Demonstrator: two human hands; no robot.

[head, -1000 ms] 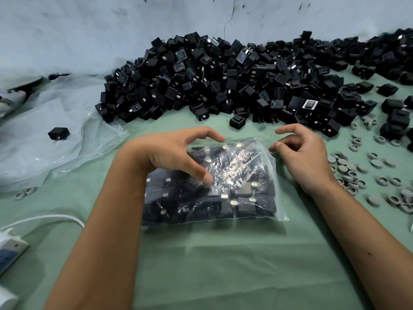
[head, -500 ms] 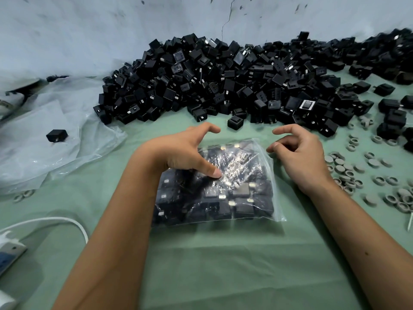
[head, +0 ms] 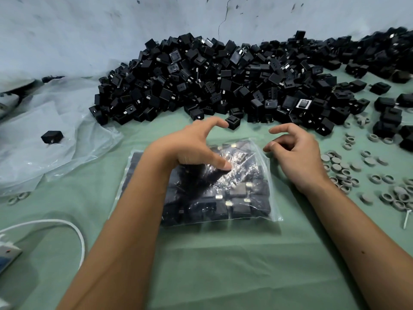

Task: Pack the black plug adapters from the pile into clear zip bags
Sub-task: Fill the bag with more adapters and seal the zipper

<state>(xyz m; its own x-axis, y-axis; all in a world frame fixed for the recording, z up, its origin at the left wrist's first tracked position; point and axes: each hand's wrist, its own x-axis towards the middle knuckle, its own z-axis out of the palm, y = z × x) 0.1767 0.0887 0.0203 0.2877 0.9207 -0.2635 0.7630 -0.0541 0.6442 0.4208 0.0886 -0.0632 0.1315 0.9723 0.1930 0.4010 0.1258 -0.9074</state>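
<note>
A clear zip bag (head: 241, 198) filled with black plug adapters lies flat on the green cloth in the middle. My left hand (head: 192, 146) is over the bag's upper left part, thumb pressing on the plastic, index finger arched above the bag's far edge. My right hand (head: 295, 153) hovers at the bag's upper right corner with fingers loosely curled and nothing in them. Behind the bag a large pile of black plug adapters (head: 223, 81) stretches along the wall. One loose adapter (head: 232, 122) sits just beyond my left index fingertip.
Crumpled clear plastic sheeting (head: 44, 142) with a single black adapter (head: 51, 137) on it lies at the left. Several grey rings and caps (head: 357, 171) are scattered at the right. A white cable (head: 67, 227) and a power strip (head: 6, 253) are at the lower left.
My left hand has slid right and up across the bag, thumb still on the plastic. The bag and my right hand have barely moved.
</note>
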